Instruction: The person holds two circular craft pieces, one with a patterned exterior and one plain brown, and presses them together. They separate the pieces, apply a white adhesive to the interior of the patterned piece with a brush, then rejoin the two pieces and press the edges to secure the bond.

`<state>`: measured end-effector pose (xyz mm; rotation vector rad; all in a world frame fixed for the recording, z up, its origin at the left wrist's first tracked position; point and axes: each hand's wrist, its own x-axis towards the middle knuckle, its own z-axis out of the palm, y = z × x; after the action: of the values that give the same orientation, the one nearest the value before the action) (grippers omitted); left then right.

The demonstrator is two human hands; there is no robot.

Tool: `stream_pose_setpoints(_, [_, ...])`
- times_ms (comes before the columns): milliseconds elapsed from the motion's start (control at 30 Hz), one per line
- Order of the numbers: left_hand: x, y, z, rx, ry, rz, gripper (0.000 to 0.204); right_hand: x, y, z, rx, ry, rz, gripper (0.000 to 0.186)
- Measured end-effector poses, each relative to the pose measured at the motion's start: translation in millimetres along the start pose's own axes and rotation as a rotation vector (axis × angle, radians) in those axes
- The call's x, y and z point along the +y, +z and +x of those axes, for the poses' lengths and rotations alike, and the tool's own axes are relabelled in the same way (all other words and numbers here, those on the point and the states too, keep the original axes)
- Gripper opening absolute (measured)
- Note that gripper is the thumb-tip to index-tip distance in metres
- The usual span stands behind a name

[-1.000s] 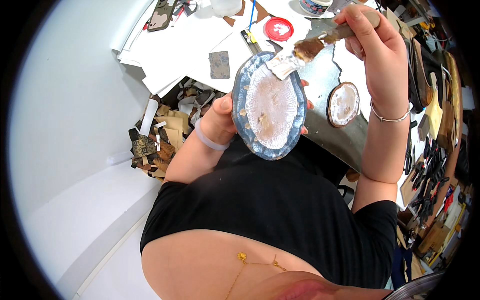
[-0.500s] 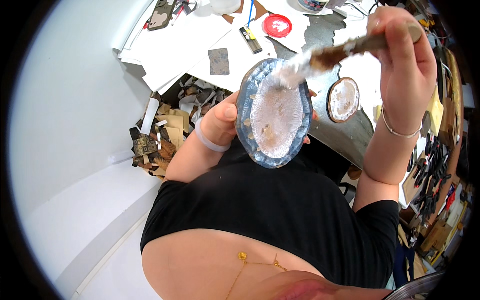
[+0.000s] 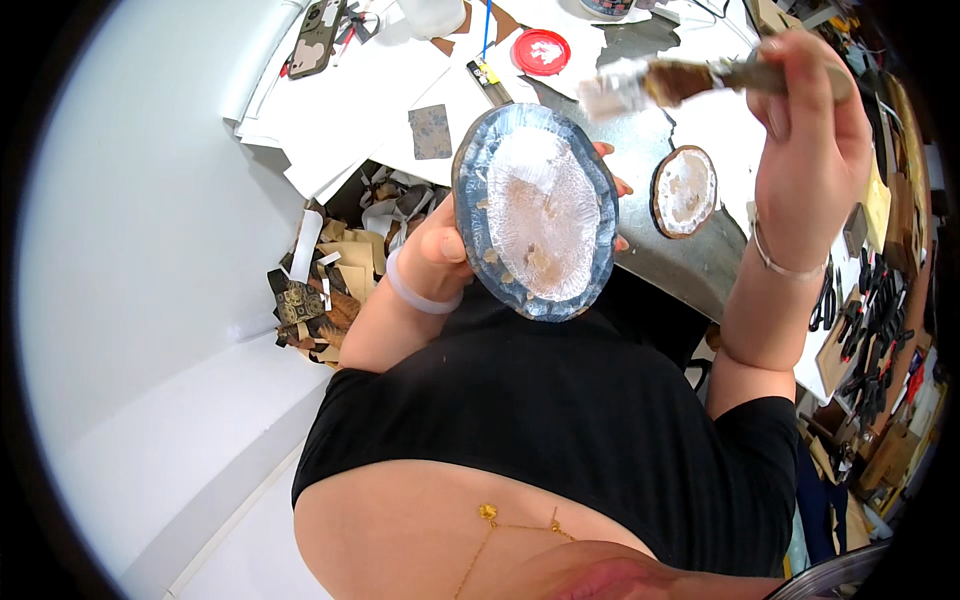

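Observation:
My left hand [image 3: 438, 248] holds up a large oval plaque [image 3: 545, 225] by its edge, thumb in front and fingertips showing past its right side. Its rim is mottled blue, and its centre is white with brownish patches, whiter toward the top. In my right hand [image 3: 812, 150] is a flat paintbrush [image 3: 688, 82], gripped by the handle. The brush's white-coated bristles point left, apart from the plaque, above and to its right. A smaller oval plaque [image 3: 687, 192], white-faced with a brown edge, lies on the table beyond.
White paper sheets [image 3: 375, 100] cover part of the grey table. A red lid [image 3: 541, 52], a lighter [image 3: 488, 82], a patterned square [image 3: 430, 132] and a phone [image 3: 316, 38] lie there. Scraps [image 3: 335, 270] heap at the left. Black-handled tools [image 3: 868, 320] stand at the right.
The brush has come off the plaque's upper face and moved up in my right hand. More white shows at the plaque's top. The plaque sits slightly higher and further left in view.

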<state>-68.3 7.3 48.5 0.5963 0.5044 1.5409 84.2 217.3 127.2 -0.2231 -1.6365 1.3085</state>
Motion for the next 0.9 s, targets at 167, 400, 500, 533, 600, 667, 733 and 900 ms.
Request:
stream_pose_setpoints(167, [-5.0,5.4,-0.5,0.03,0.063,0.025,0.133,-6.0,16.8,-22.5,-0.084,0.07,-0.146,0.019])
stream_pose_setpoints(400, [-6.4,6.1,3.3,0.011,0.258,0.013,0.138,-6.7,-5.0,-15.3,0.031,-0.017,0.1,0.026])
stream_pose_setpoints(500, [-9.8,2.2,-2.5,0.051,0.307,0.044,0.138,-10.4,1.1,-19.8,0.018,0.065,0.148,0.026])
stream_pose_setpoints(533, [-9.5,3.1,-4.3,0.079,0.313,0.055,0.137,-9.7,2.9,-22.0,0.033,0.097,0.156,0.025])
stream_pose_setpoints(600, [-7.0,14.9,-6.5,0.15,0.292,0.048,0.137,-3.3,0.9,-26.6,0.019,0.16,0.146,0.023])
stream_pose_setpoints(667, [-8.3,19.5,-6.7,0.141,0.277,0.023,0.136,-2.4,15.2,-30.7,0.005,0.228,0.087,0.021])
stream_pose_setpoints(733, [-7.0,23.5,-7.0,0.151,0.248,0.015,0.136,1.1,18.9,-29.0,0.05,0.266,-0.075,0.021])
stream_pose_setpoints(900, [-1.8,24.8,-9.1,0.183,0.265,0.04,0.136,-6.5,10.9,-27.8,0.059,0.117,0.089,0.02])
